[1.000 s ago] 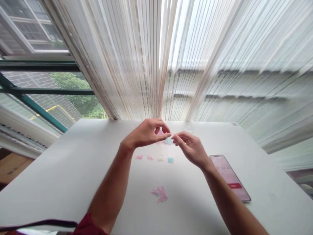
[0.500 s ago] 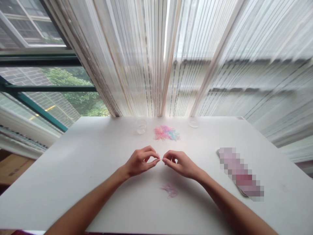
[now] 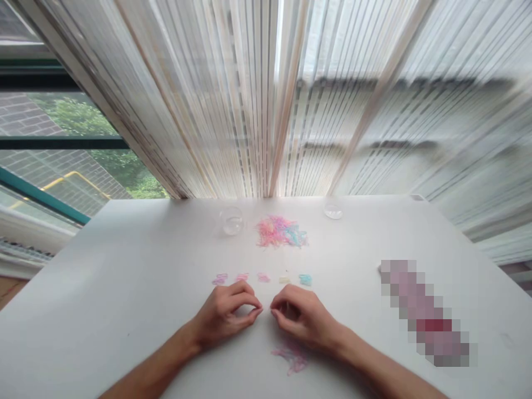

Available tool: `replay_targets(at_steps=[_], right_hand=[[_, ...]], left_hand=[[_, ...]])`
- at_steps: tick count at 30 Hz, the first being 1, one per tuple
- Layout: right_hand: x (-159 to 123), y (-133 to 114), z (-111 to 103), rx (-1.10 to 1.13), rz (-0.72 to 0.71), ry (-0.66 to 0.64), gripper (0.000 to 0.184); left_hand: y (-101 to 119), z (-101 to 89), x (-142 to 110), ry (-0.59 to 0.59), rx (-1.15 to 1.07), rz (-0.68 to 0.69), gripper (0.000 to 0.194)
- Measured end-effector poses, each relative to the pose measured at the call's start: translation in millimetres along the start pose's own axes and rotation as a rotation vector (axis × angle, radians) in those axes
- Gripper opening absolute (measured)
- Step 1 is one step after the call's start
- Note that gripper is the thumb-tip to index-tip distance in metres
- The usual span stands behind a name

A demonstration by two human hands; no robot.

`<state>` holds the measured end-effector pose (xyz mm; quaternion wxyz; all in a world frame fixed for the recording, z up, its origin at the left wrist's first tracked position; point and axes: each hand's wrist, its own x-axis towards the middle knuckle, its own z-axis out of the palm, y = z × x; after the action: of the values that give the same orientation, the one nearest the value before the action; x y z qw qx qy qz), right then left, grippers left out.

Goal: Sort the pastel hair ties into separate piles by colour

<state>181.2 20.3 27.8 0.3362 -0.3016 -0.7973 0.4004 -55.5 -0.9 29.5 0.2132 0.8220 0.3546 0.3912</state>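
Observation:
My left hand [image 3: 228, 311] is closed in a pinch, thumb against forefinger. Facing it across a narrow gap, my right hand [image 3: 302, 315] pinches too. Whatever lies between the fingertips is too small to make out. Just beyond the hands runs a row of little clusters of thin coloured loops, like small rubber bands: purple [image 3: 220, 279], coral [image 3: 241, 277], pink [image 3: 263, 277], yellow [image 3: 284, 280] and teal [image 3: 305, 279]. Below my right hand lies a loose pinkish-purple bunch [image 3: 293, 357]. A bigger mixed pile [image 3: 280, 231] of such loops spreads farther back.
On the white table [image 3: 124, 288], a clear round container [image 3: 233, 221] stands left of the big pile. A shallow clear dish or lid [image 3: 333, 211] lies at its right. A blurred-out flat object [image 3: 424, 316] rests on the right side. Striped curtains [image 3: 249, 100] hang behind the far edge.
Both hands have come down toward me, still pinched and facing each other. The row of small coloured clusters, hidden behind the hands before, now shows. The camera view has shifted slightly.

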Motion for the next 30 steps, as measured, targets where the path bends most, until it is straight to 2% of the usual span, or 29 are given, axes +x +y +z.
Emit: replay_targets(at_steps=[9, 16, 21, 30], right_hand=[[0, 4, 3, -0.079, -0.046, 0.043, 0.009], [1, 3, 2, -0.092, -0.031, 0.055, 0.010], [1, 1, -1, -0.091, -0.034, 0.033, 0.010], [-4, -1, -6, -0.082, -0.039, -0.005, 0.013]], left_hand=[[3, -5.3, 1, -0.009, 0.155, 0.083, 0.008], [4, -15.2, 3, 0.035, 0.267, 0.135, 0.007], [-4, -31.0, 5, 0.058, 0.294, 0.094, 0.008], [-14, -55.0, 8, -0.006, 0.456, -0.003, 0.012]])
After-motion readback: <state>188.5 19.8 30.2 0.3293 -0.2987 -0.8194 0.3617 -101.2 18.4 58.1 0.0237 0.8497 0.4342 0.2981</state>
